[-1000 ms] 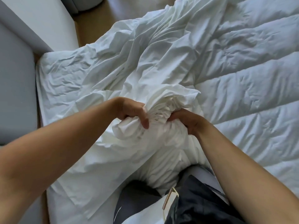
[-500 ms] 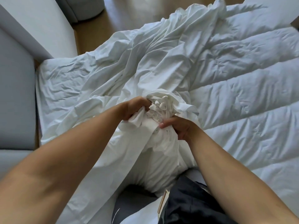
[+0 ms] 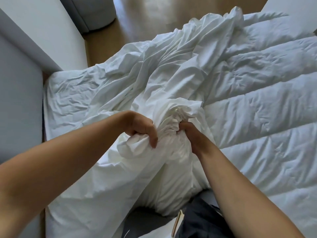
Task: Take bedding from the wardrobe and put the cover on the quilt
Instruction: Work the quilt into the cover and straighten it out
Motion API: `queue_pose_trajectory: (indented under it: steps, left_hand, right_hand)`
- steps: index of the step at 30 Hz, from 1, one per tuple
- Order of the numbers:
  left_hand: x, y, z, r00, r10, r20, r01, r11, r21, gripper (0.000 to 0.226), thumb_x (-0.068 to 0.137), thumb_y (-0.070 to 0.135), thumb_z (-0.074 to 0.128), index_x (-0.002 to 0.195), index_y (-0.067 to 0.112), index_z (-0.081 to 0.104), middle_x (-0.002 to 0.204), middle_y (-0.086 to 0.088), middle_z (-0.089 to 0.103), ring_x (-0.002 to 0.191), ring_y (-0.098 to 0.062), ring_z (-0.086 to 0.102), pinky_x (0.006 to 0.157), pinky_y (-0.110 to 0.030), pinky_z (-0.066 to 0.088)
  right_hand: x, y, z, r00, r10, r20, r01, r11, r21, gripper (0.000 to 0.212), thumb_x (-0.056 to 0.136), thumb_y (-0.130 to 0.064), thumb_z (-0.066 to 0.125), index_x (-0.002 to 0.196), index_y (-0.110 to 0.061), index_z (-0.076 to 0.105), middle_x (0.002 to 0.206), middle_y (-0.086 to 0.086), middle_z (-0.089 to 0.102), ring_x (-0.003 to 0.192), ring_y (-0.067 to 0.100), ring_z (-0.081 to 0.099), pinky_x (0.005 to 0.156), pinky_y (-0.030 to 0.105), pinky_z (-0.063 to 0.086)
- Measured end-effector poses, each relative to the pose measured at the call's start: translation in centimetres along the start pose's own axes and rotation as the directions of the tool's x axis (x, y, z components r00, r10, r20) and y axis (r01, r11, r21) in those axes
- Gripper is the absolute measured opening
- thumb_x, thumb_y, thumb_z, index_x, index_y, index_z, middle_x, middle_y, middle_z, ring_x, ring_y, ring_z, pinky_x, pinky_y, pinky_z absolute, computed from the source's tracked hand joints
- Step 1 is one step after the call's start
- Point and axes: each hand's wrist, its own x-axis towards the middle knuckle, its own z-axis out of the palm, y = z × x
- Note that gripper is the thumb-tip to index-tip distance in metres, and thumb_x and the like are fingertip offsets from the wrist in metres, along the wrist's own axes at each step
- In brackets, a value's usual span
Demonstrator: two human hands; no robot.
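The left hand (image 3: pixel 138 127) has its fingers curled tight round a wad of the white cover (image 3: pixel 168 83), and the right hand (image 3: pixel 194 137) clutches the gathered folds just across from them, its fingertips buried in cloth. The quilt (image 3: pixel 257 114) lies spread to the right of the right fingers; beneath both hands I can't tell cover from quilt.
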Motion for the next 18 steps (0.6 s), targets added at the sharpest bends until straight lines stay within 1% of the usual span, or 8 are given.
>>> queue_pose_trajectory:
  steps: [2, 4, 6, 7, 10, 13, 15, 18]
  left_hand:
    - [0.0, 1.2, -0.5, 0.998, 0.047, -0.047, -0.05, 0.996, -0.067, 0.018, 0.053, 0.007, 0.077, 0.071, 0.004, 0.08, 0.082, -0.017, 0.076, 0.071, -0.028, 0.074, 0.061, -0.032, 0.059]
    - [0.4, 2.9, -0.7, 0.982, 0.111, -0.155, -0.134, 0.979, -0.152, 0.022, 0.048, 0.013, 0.071, 0.068, 0.005, 0.077, 0.075, -0.017, 0.071, 0.063, -0.028, 0.068, 0.06, -0.03, 0.056]
    - [1.0, 4.6, -0.4, 0.948, 0.21, -0.238, -0.26, 0.945, -0.199, 0.009, 0.055, 0.013, 0.062, 0.058, 0.01, 0.069, 0.065, -0.014, 0.062, 0.054, -0.024, 0.06, 0.055, -0.026, 0.05]
    - [1.4, 5.3, -0.2, 0.935, 0.244, -0.258, -0.303, 0.927, -0.221, 0.01, 0.059, 0.012, 0.057, 0.055, 0.011, 0.067, 0.063, -0.013, 0.059, 0.052, -0.024, 0.058, 0.054, -0.026, 0.05]
    - [2.9, 6.6, 0.4, 0.923, 0.28, -0.263, -0.355, 0.883, -0.307, 0.021, 0.064, 0.012, 0.052, 0.071, 0.005, 0.07, 0.072, -0.018, 0.064, 0.059, -0.029, 0.064, 0.058, -0.03, 0.054]
    - [3.9, 6.5, 0.3, 0.924, 0.294, -0.246, -0.368, 0.859, -0.356, 0.038, 0.066, 0.017, 0.052, 0.095, -0.001, 0.068, 0.085, -0.022, 0.068, 0.071, -0.032, 0.067, 0.066, -0.033, 0.056]
    - [4.2, 6.2, 0.1, 0.925, 0.285, -0.249, -0.362, 0.86, -0.359, 0.038, 0.066, 0.018, 0.052, 0.095, -0.001, 0.068, 0.085, -0.022, 0.068, 0.071, -0.033, 0.067, 0.069, -0.034, 0.056]
    - [4.0, 5.4, -0.4, 0.92, 0.243, -0.308, -0.345, 0.876, -0.336, 0.024, 0.063, 0.017, 0.052, 0.074, 0.007, 0.071, 0.073, -0.017, 0.065, 0.061, -0.028, 0.064, 0.061, -0.029, 0.053]
  right_hand:
    - [-0.3, 0.0, -0.6, 1.0, 0.015, 0.017, -0.016, 0.998, 0.057, 0.019, 0.069, -0.013, 0.063, 0.077, -0.015, 0.08, 0.083, 0.009, 0.073, 0.077, 0.022, 0.072, 0.071, 0.03, 0.059]
    - [-0.8, 0.2, -1.0, 0.996, 0.063, 0.061, -0.067, 0.995, 0.077, 0.024, 0.072, -0.016, 0.069, 0.093, -0.014, 0.081, 0.095, 0.013, 0.075, 0.088, 0.026, 0.073, 0.075, 0.034, 0.06]
    - [-1.1, -0.1, -1.1, 0.979, 0.119, 0.166, -0.133, 0.988, 0.076, 0.032, 0.074, -0.018, 0.077, 0.105, -0.014, 0.08, 0.105, 0.014, 0.075, 0.097, 0.029, 0.073, 0.081, 0.039, 0.059]
    - [-1.2, -0.4, -1.3, 0.967, 0.135, 0.218, -0.153, 0.986, 0.068, 0.035, 0.072, -0.02, 0.082, 0.107, -0.015, 0.079, 0.107, 0.013, 0.075, 0.099, 0.028, 0.073, 0.082, 0.039, 0.059]
    - [-1.3, -1.1, -2.1, 0.95, 0.142, 0.278, -0.169, 0.983, 0.075, 0.037, 0.064, -0.019, 0.089, 0.1, -0.018, 0.082, 0.103, 0.011, 0.077, 0.096, 0.026, 0.075, 0.079, 0.037, 0.06]
    - [-1.2, -0.7, -2.2, 0.96, 0.155, 0.234, -0.176, 0.982, 0.073, 0.023, 0.071, -0.009, 0.074, 0.093, -0.012, 0.081, 0.093, 0.012, 0.077, 0.084, 0.025, 0.076, 0.072, 0.035, 0.061]
    - [-1.0, -0.2, -2.4, 0.972, 0.145, 0.183, -0.163, 0.983, 0.088, 0.026, 0.068, -0.005, 0.071, 0.094, -0.006, 0.074, 0.088, 0.013, 0.075, 0.078, 0.025, 0.075, 0.071, 0.036, 0.062]
    - [-1.3, -0.9, -3.3, 0.966, 0.151, 0.212, -0.166, 0.985, 0.053, 0.028, 0.066, -0.001, 0.069, 0.093, -0.008, 0.076, 0.088, 0.013, 0.075, 0.077, 0.025, 0.075, 0.069, 0.035, 0.062]
